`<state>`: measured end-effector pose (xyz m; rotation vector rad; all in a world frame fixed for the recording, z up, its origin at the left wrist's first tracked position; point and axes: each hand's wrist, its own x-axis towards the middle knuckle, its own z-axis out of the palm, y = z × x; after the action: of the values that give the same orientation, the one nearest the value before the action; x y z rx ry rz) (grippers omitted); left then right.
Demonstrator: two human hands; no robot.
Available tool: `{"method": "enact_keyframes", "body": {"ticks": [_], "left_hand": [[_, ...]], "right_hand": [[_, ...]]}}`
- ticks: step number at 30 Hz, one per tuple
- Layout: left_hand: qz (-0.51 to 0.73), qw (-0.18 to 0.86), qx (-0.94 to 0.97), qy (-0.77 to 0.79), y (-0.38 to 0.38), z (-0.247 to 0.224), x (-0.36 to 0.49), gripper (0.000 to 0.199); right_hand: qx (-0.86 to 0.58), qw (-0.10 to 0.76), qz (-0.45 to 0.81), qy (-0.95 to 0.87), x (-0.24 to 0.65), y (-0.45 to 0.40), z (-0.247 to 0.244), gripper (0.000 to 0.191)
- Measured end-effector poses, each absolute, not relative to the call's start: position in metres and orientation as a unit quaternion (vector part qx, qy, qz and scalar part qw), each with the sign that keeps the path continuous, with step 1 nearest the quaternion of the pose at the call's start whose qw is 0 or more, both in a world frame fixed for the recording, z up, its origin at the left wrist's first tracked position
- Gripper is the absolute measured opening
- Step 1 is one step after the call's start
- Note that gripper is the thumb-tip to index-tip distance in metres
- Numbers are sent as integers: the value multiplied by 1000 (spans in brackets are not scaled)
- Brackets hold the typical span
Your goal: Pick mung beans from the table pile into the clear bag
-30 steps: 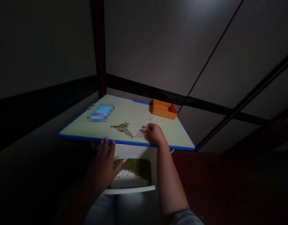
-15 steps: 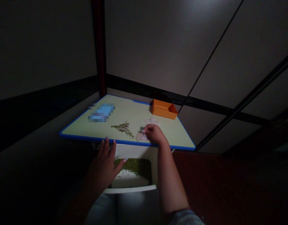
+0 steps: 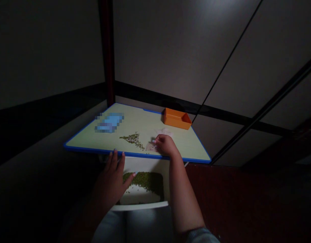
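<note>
My right hand [image 3: 165,145] is over the tabletop, its thumb and fingers pinched together. What they hold, if anything, is too small to make out. Beneath it lies a pale pinkish patch [image 3: 150,146], partly hidden by the fingers; I cannot tell whether it is loose material or a print. To its left, small green beans [image 3: 132,138] are scattered in a loose pile. My left hand [image 3: 114,179] has its fingers spread, the tips at the table's blue front edge. Its thumb reaches over a white tray [image 3: 145,199] holding many green beans [image 3: 150,180].
The pale tabletop [image 3: 140,118] has a blue rim. An orange box [image 3: 177,118] stands at its back right. At the left lies a blurred-out blue item [image 3: 110,123]. Dark wall panels [image 3: 160,50] rise behind the table, and a reddish floor [image 3: 221,195] shows at right.
My right hand stays pinched in nearly the same spot, its fingers shifted very slightly. My left hand and the beans look unchanged; the view has tilted a little.
</note>
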<state>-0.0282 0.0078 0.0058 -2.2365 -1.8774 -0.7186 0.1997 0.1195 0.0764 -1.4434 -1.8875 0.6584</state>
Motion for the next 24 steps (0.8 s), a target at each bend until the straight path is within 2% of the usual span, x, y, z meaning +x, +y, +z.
{"method": "enact_keyframes", "body": {"ticks": [14, 24], "left_hand": [[-243, 85, -742, -619, 7, 5, -29, 79], [-244, 85, -741, -620, 8, 5, -29, 79]], "right_hand": [[-522, 310, 306, -733, 198, 116, 78, 10], [-497, 328, 325, -734, 198, 116, 78, 12]]}}
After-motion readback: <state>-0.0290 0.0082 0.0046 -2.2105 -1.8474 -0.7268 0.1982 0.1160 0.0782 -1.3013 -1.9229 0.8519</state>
